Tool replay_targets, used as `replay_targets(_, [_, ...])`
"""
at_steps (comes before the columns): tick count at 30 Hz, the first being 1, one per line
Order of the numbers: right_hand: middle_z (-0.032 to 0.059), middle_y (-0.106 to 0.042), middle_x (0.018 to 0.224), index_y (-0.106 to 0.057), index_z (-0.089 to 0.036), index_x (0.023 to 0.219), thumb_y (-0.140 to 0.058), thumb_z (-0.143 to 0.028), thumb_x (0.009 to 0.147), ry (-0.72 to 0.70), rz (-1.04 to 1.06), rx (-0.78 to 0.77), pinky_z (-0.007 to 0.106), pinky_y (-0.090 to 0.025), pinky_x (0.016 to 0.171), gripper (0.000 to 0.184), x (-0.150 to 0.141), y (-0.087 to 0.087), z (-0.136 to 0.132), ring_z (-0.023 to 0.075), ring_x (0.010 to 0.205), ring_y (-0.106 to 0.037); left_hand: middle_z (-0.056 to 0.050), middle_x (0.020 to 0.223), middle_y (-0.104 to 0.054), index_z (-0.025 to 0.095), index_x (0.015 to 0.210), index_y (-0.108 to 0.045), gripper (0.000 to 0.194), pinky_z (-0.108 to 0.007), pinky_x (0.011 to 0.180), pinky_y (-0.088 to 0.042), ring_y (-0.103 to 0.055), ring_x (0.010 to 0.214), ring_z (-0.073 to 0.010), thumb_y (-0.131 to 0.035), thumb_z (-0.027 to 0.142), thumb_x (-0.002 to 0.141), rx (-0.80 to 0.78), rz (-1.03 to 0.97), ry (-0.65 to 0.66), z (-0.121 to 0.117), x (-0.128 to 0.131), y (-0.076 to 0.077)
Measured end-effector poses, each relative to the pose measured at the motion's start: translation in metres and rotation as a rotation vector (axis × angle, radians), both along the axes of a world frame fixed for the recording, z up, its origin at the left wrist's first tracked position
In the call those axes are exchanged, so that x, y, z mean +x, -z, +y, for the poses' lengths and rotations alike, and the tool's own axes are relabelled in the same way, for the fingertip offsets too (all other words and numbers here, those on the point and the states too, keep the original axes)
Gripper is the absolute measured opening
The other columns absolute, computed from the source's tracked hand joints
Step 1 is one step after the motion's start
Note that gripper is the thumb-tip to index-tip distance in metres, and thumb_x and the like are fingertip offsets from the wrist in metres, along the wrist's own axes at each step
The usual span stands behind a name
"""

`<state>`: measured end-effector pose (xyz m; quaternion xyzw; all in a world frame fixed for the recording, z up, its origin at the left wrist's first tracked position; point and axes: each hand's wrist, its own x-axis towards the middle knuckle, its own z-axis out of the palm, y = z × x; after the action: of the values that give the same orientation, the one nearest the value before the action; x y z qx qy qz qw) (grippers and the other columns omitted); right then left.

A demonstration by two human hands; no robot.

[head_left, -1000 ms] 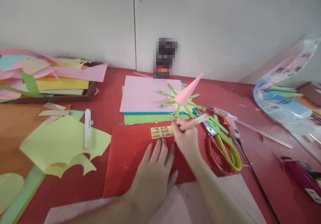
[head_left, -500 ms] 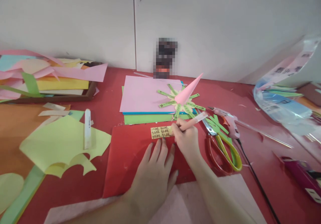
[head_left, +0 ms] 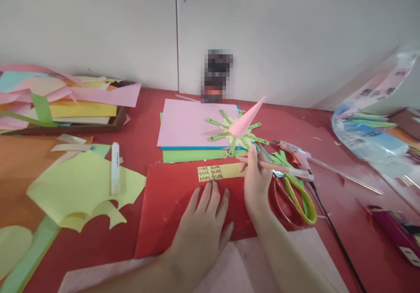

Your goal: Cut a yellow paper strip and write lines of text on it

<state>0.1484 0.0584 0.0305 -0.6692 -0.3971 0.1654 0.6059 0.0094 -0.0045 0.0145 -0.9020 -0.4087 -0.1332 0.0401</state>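
A yellow paper strip (head_left: pixel 231 171) lies on a red board (head_left: pixel 164 210), with several lines of dark handwriting on its left part. My left hand (head_left: pixel 200 227) rests flat on the board, fingers spread, its fingertips at the strip's lower edge. My right hand (head_left: pixel 257 179) is closed on a pink pen (head_left: pixel 272 165), held nearly level over the strip's right end with its tip pointing left. Just beyond stands a pink paper cone (head_left: pixel 246 120) on a flower of green strips (head_left: pixel 216 137).
Scissors (head_left: pixel 295 201) with red and yellow handles and a pink glue gun (head_left: pixel 302 159) lie right of the board. On the left are a white marker (head_left: pixel 114 168), cut yellow paper (head_left: pixel 75 183) and a tray (head_left: pixel 121 120) of paper scraps. A plastic bag (head_left: pixel 367 126) sits far right.
My right hand has lifted with the pen and moved right, turning the pen flatter. More of the strip's blank right part now shows. My left hand has stayed in place.
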Motion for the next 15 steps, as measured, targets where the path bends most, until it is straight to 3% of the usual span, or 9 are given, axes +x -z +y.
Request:
replay_targets(5, [-0.0033,-0.046,0.053,-0.045,-0.02,0.058,-0.045,-0.045,0.086,0.062,-0.018,0.034,0.027,-0.044,0.067,0.038,0.0022,0.0024,0.0028,0.0142,0.064,-0.056,-0.015,0.126,-0.054,0.015,0.127,-0.048,0.048,-0.043,0.096,-0.034,-0.049,0.115,-0.0268,-0.031,0.041,0.091,0.008,-0.006,-0.003,-0.0005,0.0004,0.0003])
replay_targets(15, [-0.0022,-0.05,0.057,-0.042,-0.02,0.058,-0.044,-0.041,0.087,-0.008,-0.052,0.029,0.029,-0.045,0.071,0.036,0.0006,0.0014,0.0003,0.0154,0.072,-0.06,-0.015,0.131,-0.048,0.014,0.125,-0.05,0.046,-0.043,0.098,-0.034,-0.046,0.119,-0.0262,-0.031,0.039,0.091,0.044,-0.027,-0.017,-0.0024,-0.0001,0.0003])
